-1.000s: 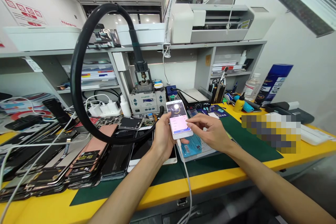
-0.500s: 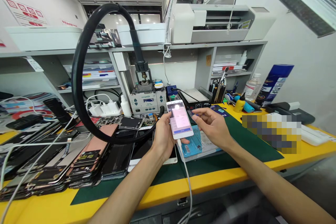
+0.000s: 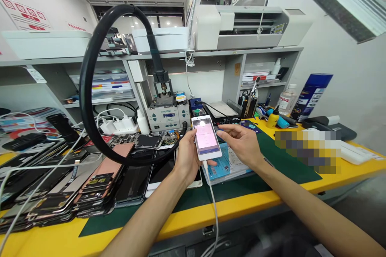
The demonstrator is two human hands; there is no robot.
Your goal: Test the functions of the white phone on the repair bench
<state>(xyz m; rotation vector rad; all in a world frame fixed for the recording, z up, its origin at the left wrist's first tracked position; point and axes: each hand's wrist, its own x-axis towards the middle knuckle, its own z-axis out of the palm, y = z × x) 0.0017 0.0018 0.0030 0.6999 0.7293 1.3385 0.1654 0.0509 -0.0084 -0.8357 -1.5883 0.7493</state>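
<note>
My left hand point(image 3: 187, 153) is closed around a white smartphone point(image 3: 208, 138), holding it upright above the bench with its lit screen facing me. The screen shows a pale pink page with a darker blue band at the bottom. A white charging cable point(image 3: 212, 196) is plugged into the phone's lower edge and hangs down past the bench front. Just right of the phone is my right hand point(image 3: 243, 144), its fingers loosely bent and apart, with nothing in them. Its index fingertip is close to the phone's right edge; whether they touch I cannot tell. Beneath lies a blue and white packet point(image 3: 221, 164).
Stacks of phone parts point(image 3: 96, 184) cover the left of the green mat point(image 3: 289, 160). A thick black hose point(image 3: 86, 84) loops up from a hot-air station point(image 3: 169, 117). A blue spray can point(image 3: 312, 96) and a yellow bottle point(image 3: 272, 119) stand at the right.
The page on the phone's screen is different, now with a larger pink area. My right hand has shifted slightly left along with the whole view. My left hand still grips the phone.
</note>
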